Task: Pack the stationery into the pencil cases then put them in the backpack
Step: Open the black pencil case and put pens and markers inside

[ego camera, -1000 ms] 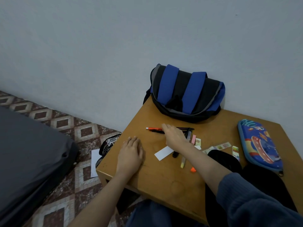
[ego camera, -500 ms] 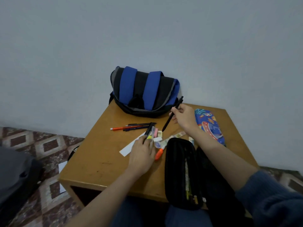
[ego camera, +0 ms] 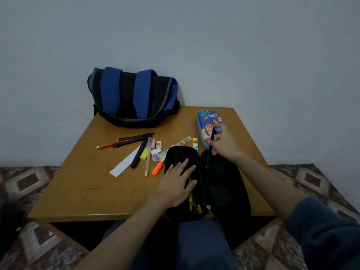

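An open black pencil case lies at the table's front edge, both halves spread. My left hand rests flat with spread fingers on its left half, where a few pens show. My right hand pinches a black pen, held nearly upright over the case's right half. A blue patterned pencil case lies closed behind that hand. Loose stationery lies left of the black case: pens and pencils, a black marker, an orange highlighter, a yellow eraser, a white paper strip. The blue-black backpack sits at the back.
The wooden table stands against a pale wall. Patterned floor tiles show on both sides. Small stickers and labels lie between the two cases. My knees are under the table's front edge.
My left hand has moved from the loose markers onto the black case's left half. My right hand has brought the black pen down from near the backpack to over the case.
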The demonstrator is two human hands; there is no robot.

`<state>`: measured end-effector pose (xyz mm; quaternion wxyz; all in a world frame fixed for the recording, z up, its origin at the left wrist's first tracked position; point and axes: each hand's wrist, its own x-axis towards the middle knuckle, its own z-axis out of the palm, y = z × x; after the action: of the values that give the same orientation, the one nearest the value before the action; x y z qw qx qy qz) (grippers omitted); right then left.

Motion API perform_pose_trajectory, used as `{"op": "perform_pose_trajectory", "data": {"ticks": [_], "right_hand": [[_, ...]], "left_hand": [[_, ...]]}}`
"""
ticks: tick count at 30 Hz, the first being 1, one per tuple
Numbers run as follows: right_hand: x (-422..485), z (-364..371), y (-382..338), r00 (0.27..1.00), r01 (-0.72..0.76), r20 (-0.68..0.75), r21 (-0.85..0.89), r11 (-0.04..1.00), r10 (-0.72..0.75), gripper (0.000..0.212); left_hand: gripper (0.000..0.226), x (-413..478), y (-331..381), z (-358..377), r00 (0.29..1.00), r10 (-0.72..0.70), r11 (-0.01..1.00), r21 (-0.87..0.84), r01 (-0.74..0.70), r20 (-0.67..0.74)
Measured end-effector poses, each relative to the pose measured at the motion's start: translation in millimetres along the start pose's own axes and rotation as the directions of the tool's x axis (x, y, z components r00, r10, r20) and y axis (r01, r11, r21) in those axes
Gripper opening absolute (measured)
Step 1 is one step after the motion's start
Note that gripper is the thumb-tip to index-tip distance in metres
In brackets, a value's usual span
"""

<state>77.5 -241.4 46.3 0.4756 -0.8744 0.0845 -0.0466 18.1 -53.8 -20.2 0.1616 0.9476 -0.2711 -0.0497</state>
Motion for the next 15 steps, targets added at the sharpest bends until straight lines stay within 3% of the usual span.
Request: {"op": "perform_pose_trajectory", "data": {"ticks": [7,15], "right_hand": [[2,-4,16,1.000,-0.029,-0.013,-0.065,0.997,0.028,0.055],[4,-1,21,0.993,-0.102,0.057,0.008,0.995,0.102,0.053]], "left_hand": [[0.053,-1,-1,5,1.000,-0.003,0.999,0.046,0.003,0.005],[0.053,0,-1,6,1.000,-0.008,0.997,0.074,0.007,0.012]]}}
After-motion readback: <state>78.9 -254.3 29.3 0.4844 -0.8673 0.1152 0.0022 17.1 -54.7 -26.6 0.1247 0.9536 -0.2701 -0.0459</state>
